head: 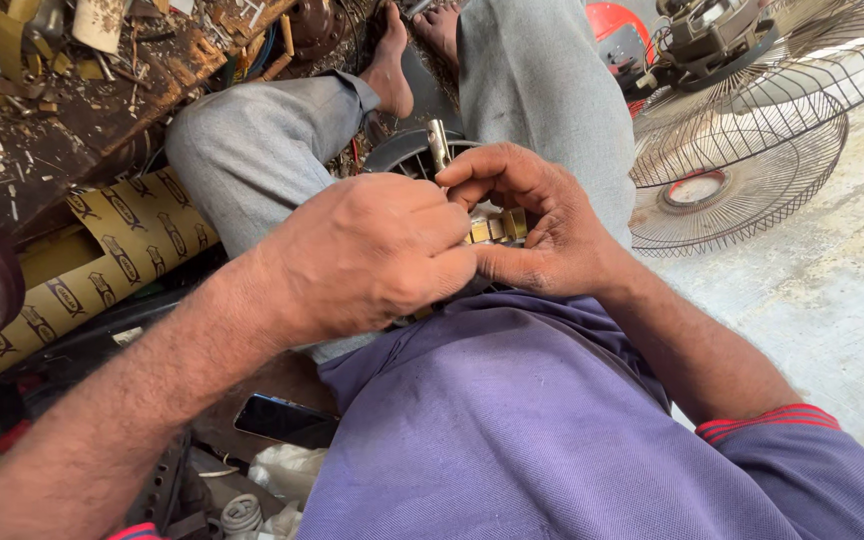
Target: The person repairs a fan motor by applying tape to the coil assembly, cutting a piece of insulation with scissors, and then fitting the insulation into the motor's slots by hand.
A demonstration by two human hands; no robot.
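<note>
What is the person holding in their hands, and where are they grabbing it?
Both hands, left hand and right hand, pinch a small brass-coloured metal part between fingertips, one from each side. A metal shaft sticks up behind them.

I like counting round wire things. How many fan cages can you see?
2. One wire fan cage lies flat on the floor at the right. A second, bigger cage overlaps it, running off the top right corner. More may be hidden out of view.

Dark phone screen point(285, 420) and tan printed wrapping sheet point(102, 265), lower left
</note>
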